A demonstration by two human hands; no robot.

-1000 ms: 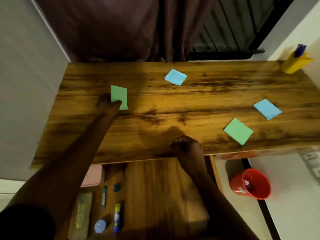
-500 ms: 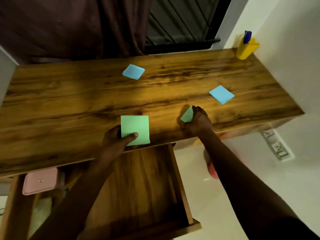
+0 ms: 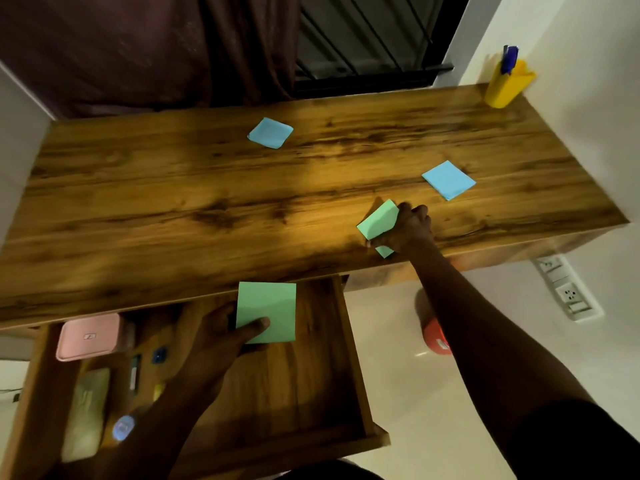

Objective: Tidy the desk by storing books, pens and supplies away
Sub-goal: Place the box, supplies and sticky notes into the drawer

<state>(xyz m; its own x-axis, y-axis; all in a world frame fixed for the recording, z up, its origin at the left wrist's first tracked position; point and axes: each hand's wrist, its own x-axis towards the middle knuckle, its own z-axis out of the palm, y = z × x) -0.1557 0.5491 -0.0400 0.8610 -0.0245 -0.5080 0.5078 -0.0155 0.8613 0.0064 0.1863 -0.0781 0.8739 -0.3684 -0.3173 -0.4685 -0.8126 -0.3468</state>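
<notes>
Furthest left, a pink box [image 3: 90,336] is seen in the rear left part of the open drawer [image 3: 350,344]. Small supplies are lined up beside it, too dim to be named. Over the bare right part of that drawer the left hand [image 3: 221,337] is held, and a green note pad [image 3: 266,310] is pinched in it. The thumb is laid across the pad's lower face and the other fingers are tucked beneath, out of sight. The pad is held flat and level, which is judged to suit its being set down on the drawer floor, where room is available.

Further along, on the desk [image 3: 138,202], a blue note pad [image 3: 270,132] lies untouched towards the back edge, well apart from both hands.

Next, near the front edge, a second green pad [image 3: 378,218] is gripped by the right hand [image 3: 410,228]. The fingers are curled round it, and it is tilted up off the wood with one corner showing below the hand. That tilt is judged to come from the pad being lifted off the surface so that it can be carried to the drawer.

Just beyond the hand a second blue pad [image 3: 449,179] lies flat, near but not touched, and is probably next to be collected. At the far right corner a yellow pen holder [image 3: 504,86] is stood close against the wall, with a blue pen [image 3: 509,58] upright in it.
</notes>
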